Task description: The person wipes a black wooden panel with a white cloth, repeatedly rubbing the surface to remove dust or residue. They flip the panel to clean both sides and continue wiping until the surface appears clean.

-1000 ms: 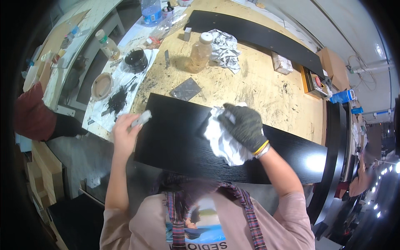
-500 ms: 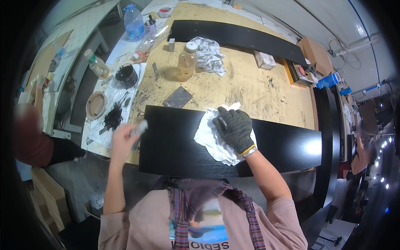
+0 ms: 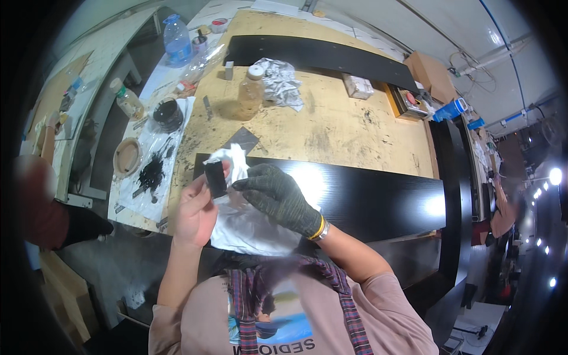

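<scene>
My bare left hand (image 3: 197,214) grips a small black rectangular block (image 3: 216,178), its dark face turned up. My right hand (image 3: 279,198), in a dark knitted glove with a yellow cuff edge, is closed on a white cloth (image 3: 251,234). Part of the cloth rises behind the block, and the rest hangs below the glove. Both hands are close together over the left end of a glossy black board (image 3: 367,201). Beyond the board lies a dark grey sheet (image 3: 244,141), partly covered by the cloth.
A capped bottle of yellowish liquid (image 3: 251,94) stands near a crumpled rag (image 3: 279,83). To the left are a black-smeared cup (image 3: 168,115), a round tub (image 3: 126,157) and black smears on plastic. Another black board (image 3: 319,59) spans the far side. A co-worker (image 3: 44,201) is at far left.
My right hand has lifted the cloth off the board and carried it left to my left hand. My left hand has moved slightly right, turning the block's black face into view.
</scene>
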The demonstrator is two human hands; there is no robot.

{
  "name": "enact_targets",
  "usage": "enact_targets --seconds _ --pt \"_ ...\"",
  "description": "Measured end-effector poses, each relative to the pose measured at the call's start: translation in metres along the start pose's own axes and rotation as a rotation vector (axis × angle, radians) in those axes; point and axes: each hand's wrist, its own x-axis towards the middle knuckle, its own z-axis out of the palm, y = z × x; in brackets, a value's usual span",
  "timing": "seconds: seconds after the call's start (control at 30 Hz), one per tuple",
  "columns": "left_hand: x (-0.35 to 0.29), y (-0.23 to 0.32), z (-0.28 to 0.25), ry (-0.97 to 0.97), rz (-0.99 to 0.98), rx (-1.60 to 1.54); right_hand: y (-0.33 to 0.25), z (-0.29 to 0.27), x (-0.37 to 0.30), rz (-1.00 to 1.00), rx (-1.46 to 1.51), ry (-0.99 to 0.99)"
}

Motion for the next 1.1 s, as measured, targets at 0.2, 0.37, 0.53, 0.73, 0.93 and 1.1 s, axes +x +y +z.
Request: enact_targets --seconds 0.2,0.37,0.53,0.73,0.93,1.1 --pt "0.018 -0.025 0.023 -0.141 -0.080 -0.035 -0.003 -0.028 -0.008 0.454 0.723 -0.097" --pt "0.020 -0.033 0.029 -0.183 -0.146 -0.049 -0.003 -0.032 -0.013 0.466 0.761 -0.141" --pt "0.022 -0.037 0.034 -0.211 -0.169 -0.035 0.018 -0.037 -0.021 0.416 0.713 -0.226" --pt "0.028 -0.040 0.033 -0.262 -0.166 0.113 0.017 -0.036 -0.025 0.470 1.061 -0.155" --pt "0.021 -0.049 0.029 -0.226 0.167 0.929 0.009 -0.043 -0.017 0.558 1.098 -0.093" --pt "-0.011 -0.064 0.032 -0.310 0.237 1.741 0.028 -0.055 -0.018 0.671 0.950 0.178"
